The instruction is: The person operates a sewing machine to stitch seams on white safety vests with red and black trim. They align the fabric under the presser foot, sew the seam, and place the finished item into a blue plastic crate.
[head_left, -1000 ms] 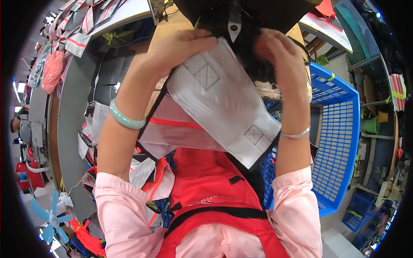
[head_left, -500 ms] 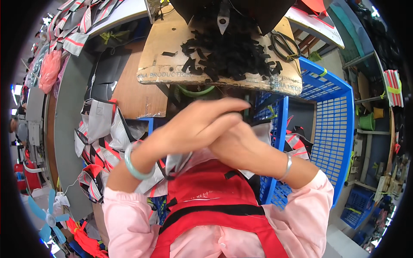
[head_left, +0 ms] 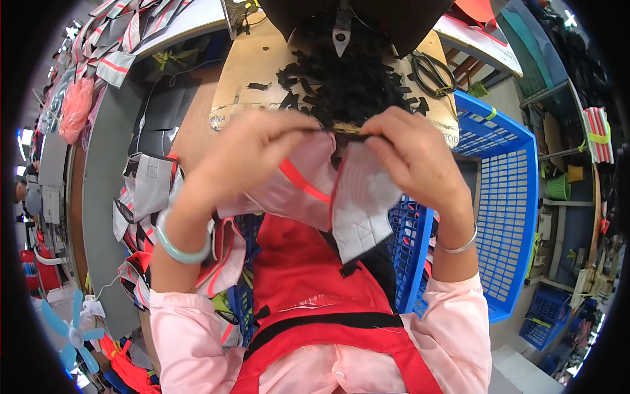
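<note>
In front of my red apron, a grey fabric piece with red trim hangs below both hands. My left hand, a little blurred, has its fingers closed on the black upper edge at the left. My right hand pinches the same dark edge farther right. Two grey panels hang apart from each other, and a stitched square shows on the right one. Just beyond the hands, many small black fabric scraps lie heaped on a worn wooden board. A pointed metal part of a dark machine stands over the heap.
Black-handled scissors or snips rest on the board's right side. A blue plastic basket stands to the right. More grey and red fabric pieces are piled at the left, near a grey panel and a small blue fan.
My hands were crossed one over the other, low over my lap. They have come apart and risen toward the board, with the grey fabric piece now spread between them.
</note>
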The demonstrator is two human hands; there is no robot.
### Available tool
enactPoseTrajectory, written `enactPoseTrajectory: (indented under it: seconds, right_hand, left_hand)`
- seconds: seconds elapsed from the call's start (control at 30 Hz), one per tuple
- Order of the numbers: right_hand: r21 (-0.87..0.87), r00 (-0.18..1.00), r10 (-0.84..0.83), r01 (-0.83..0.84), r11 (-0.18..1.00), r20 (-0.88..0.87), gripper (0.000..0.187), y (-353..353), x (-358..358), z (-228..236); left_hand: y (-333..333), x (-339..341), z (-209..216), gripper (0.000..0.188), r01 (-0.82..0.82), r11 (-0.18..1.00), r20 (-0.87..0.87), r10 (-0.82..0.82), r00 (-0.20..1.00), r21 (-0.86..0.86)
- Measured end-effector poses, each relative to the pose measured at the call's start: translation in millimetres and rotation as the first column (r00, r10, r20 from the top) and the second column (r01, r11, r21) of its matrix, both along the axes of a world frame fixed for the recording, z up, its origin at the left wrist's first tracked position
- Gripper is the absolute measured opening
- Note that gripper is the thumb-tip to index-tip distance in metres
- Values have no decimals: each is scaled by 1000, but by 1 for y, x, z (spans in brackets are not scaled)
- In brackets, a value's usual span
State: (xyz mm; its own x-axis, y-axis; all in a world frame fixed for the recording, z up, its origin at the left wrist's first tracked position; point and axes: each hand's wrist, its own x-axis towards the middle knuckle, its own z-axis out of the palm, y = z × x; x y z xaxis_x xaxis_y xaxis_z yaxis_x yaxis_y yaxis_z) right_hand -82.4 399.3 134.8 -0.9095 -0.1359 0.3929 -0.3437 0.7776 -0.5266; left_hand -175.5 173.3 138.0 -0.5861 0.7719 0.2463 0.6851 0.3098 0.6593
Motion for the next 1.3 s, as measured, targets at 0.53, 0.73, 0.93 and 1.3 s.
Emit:
enactPoseTrajectory:
  seconds: [0.53, 0.73, 0.93, 1.3]
  right_hand:
    - [-349, 955, -68, 172, 921, 289, 27, 22, -78, -15]
    - [-334, 966, -62, 147, 931, 252, 28, 24, -85, -15]
    - [-381, 974, -71, 151, 912, 216, 27, 26, -90, -16]
    - [-408, 860, 261, -68, 910, 438, 23, 7, 1, -13]
  left_hand:
    - [29, -101, 16, 27, -16, 976, 362, 95, 927, -216]
    - [32, -111, 13, 28, -63, 974, 382, 146, 913, -220]
    - [32, -113, 13, 27, -80, 993, 510, 112, 853, -84]
    - [13, -56, 3, 20, -17, 998, 368, 39, 929, -65]
